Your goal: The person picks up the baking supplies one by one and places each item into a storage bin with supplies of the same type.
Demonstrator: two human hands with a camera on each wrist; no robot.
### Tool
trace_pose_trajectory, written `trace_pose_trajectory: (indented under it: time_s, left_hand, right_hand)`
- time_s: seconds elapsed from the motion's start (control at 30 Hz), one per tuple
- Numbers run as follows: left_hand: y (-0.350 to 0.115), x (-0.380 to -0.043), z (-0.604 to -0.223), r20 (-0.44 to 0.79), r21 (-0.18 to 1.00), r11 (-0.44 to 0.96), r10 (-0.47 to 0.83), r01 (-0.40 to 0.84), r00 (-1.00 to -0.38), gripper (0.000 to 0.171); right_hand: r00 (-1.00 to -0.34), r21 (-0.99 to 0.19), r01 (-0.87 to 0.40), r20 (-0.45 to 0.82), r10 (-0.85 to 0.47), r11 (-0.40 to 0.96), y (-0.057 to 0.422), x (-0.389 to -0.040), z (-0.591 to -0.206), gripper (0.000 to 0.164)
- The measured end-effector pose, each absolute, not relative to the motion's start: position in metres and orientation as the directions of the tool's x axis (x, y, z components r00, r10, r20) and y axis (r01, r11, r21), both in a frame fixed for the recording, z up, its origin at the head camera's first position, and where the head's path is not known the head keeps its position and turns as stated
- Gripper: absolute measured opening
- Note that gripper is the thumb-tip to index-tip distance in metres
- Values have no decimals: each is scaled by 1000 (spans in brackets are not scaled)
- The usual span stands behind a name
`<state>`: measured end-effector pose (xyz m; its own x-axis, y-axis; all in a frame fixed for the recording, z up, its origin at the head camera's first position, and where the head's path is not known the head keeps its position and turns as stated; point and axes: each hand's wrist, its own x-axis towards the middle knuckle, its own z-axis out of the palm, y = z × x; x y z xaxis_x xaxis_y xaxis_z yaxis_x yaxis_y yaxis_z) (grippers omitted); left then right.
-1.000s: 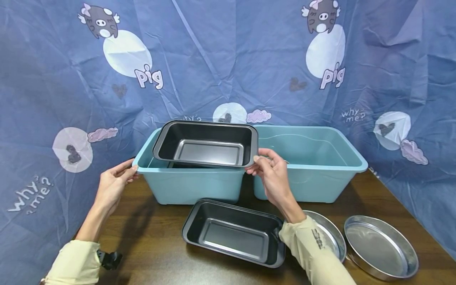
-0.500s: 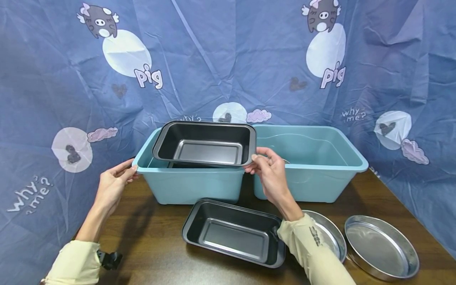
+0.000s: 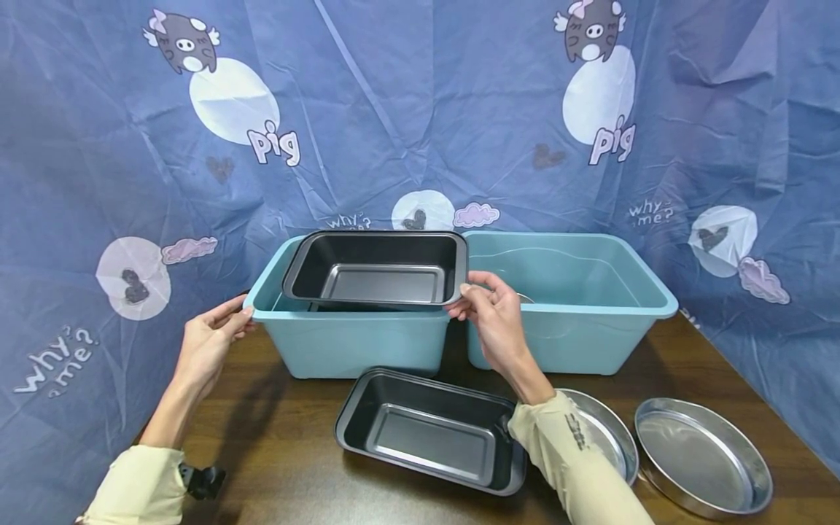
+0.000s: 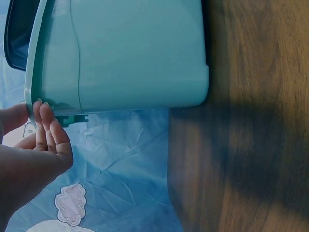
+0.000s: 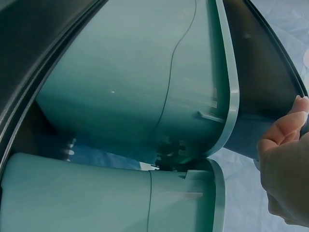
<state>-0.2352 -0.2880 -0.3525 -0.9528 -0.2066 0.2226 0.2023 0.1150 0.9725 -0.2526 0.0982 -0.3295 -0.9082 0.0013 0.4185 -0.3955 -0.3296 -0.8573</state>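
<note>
My left hand point(image 3: 208, 341) pinches the near left corner of the left blue-green plastic bin's rim. In the left wrist view, its thumb and fingertips meet at the rim of that bin point(image 4: 130, 53). With my right hand point(image 3: 497, 321) I pinch the right end of a black loaf pan point(image 3: 386, 283) by its rim. This pan is level and its cavity faces up, over the opening of the left bin point(image 3: 354, 348). Just beneath the pan, a strip of something dark shows inside the bin; most of it is hidden. The right wrist view has the pan's dark outer side beside my fingers point(image 5: 287, 128).
A second loaf pan point(image 3: 429, 441) lies on the wooden table in front of the bins. To its right are two round metal pans, one point(image 3: 607, 430) partly behind my sleeve, the other point(image 3: 702, 456) near the table's right edge. Another blue-green bin point(image 3: 571, 341) stands at right.
The held loaf pan has sunk slightly toward the bin and shifted a little left, my right hand moving with it. My left hand stays on the rim.
</note>
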Motion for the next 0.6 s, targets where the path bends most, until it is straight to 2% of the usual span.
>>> trace_pose_trajectory:
  time_s: [0.6]
  left_hand:
    - [-289, -236, -354, 223, 974, 88, -207, 209, -953, 55]
  right_hand:
    - [-904, -850, -397, 427, -14, -346, 94, -260, -333, 16]
